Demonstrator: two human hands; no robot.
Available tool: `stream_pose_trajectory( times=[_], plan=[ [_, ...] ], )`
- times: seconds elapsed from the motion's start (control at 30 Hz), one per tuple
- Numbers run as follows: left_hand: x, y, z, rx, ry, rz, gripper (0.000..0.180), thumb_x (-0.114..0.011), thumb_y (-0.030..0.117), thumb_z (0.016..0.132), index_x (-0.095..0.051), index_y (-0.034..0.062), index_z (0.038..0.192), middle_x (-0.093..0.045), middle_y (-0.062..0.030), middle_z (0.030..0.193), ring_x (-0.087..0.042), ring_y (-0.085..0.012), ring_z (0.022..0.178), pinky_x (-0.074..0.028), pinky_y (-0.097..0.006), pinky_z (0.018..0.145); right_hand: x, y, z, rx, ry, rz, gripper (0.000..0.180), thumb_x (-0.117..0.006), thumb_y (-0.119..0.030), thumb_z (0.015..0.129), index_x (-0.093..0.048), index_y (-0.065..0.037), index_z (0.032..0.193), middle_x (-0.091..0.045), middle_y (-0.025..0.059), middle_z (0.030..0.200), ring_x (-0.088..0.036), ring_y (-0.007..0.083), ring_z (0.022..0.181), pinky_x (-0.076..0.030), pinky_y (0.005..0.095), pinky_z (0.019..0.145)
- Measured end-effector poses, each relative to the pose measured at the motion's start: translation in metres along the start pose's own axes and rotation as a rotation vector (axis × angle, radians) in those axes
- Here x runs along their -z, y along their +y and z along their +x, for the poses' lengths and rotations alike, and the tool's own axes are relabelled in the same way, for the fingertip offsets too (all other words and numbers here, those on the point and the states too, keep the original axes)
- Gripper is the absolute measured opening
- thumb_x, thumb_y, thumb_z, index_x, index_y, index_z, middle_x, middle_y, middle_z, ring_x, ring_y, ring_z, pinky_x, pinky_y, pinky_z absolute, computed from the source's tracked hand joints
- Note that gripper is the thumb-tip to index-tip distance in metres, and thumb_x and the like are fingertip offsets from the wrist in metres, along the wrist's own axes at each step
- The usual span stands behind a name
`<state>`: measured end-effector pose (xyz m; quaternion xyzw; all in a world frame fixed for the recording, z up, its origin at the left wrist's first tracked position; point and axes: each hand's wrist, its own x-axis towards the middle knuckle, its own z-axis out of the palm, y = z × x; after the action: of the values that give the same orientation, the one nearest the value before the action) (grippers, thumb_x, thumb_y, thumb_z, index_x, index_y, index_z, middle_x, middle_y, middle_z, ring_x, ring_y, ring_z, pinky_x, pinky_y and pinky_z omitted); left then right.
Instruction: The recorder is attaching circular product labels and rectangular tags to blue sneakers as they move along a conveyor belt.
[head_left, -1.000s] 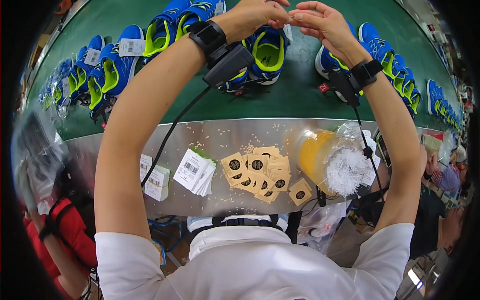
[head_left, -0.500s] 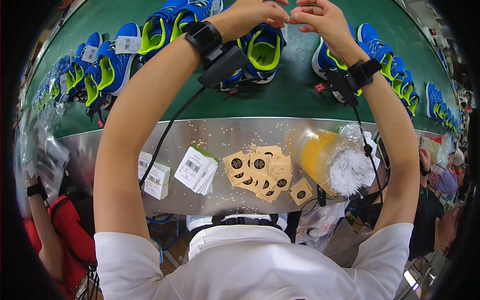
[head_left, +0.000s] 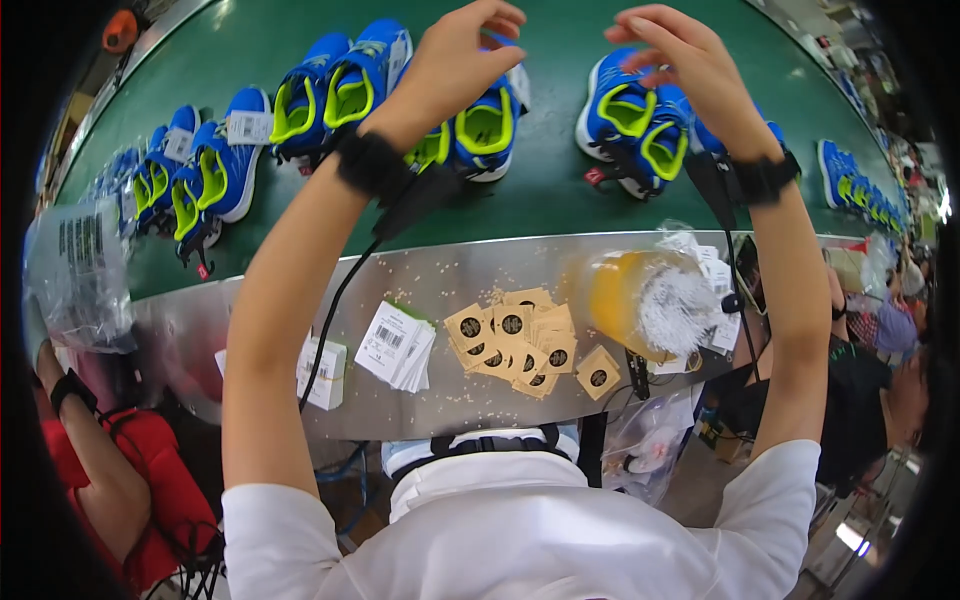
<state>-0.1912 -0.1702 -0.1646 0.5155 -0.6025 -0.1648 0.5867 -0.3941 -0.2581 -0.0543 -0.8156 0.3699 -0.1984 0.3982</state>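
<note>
Left hand [head_left: 460, 60]: above blue shoes [head_left: 487, 128], thumb apart
Right hand [head_left: 695, 65]: beside another blue pair [head_left: 625, 112]
Metal worktop [head_left: 365, 420]: white tags [head_left: 393, 345], tan cards [head_left: 515, 345], yellow tub [head_left: 617, 300]
Green worktop [head_left: 540, 205]: more shoes [head_left: 362, 80]

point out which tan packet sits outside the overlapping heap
The rightmost tan packet, which lies singly; the others overlap one another in the heap to its left.

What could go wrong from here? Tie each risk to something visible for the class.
In view, the left wrist box overlaps blue shoes near the left hand, so it might snag one. The left cable crosses in front of a stack of white tags and could drag them. The yellow tub, heaped with white plastic bits, might spill if the right cable caught it.
</note>
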Motion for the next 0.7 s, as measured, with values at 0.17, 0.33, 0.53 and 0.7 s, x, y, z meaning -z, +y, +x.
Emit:
stream_pose_trajectory(
  times=[0.17, 0.33, 0.53, 0.7],
  plan=[
    [0.012, 0.103, -0.058, -0.008, 0.028, -0.195, 0.010, -0.065, 0.008, 0.081, -0.065, -0.0007, 0.085, -0.063, -0.0057, 0.078, -0.059, -0.0136, 0.068, -0.047, -0.025, 0.063, 0.026, -0.052, -0.125, -0.015, -0.034, 0.230, 0.029, -0.052, -0.017, 0.091, -0.050, -0.001, 0.116, -0.063, 0.0124, 0.104, -0.061, 0.0103, 0.066, -0.048, 0.0194, 0.051],
    [-0.005, 0.169, -0.125, -0.278, 0.101, -0.336, 0.016, -0.069, -0.007, 0.070, -0.064, -0.0004, 0.084, -0.065, -0.0087, 0.080, -0.062, -0.0177, 0.069, -0.048, -0.026, 0.061, -0.030, -0.075, -0.230, -0.113, 0.054, 1.020, 0.030, -0.052, -0.012, 0.091, -0.044, -0.003, 0.119, -0.059, 0.0224, 0.110, -0.061, 0.0129, 0.060, -0.045, 0.0189, 0.041],
    [-0.026, 0.201, -0.175, -0.184, 0.227, -0.516, 0.020, -0.069, -0.009, 0.070, -0.063, -0.0016, 0.088, -0.066, -0.0112, 0.081, -0.064, -0.0210, 0.070, -0.049, -0.027, 0.063, -0.092, -0.067, -0.271, -0.140, 0.083, 1.497, 0.031, -0.054, -0.009, 0.091, -0.043, -0.004, 0.119, -0.063, 0.0180, 0.108, -0.060, 0.0099, 0.058, -0.042, 0.0179, 0.040],
    [-0.023, 0.205, -0.188, -0.282, 0.254, -0.336, 0.022, -0.070, -0.009, 0.069, -0.063, -0.0007, 0.088, -0.067, -0.0113, 0.082, -0.065, -0.0219, 0.071, -0.050, -0.027, 0.064, -0.103, -0.073, -0.281, -0.033, 0.224, 1.295, 0.035, -0.055, -0.008, 0.091, -0.042, -0.003, 0.122, -0.064, 0.0201, 0.108, -0.064, 0.0130, 0.056, -0.044, 0.0179, 0.040]
  ],
)
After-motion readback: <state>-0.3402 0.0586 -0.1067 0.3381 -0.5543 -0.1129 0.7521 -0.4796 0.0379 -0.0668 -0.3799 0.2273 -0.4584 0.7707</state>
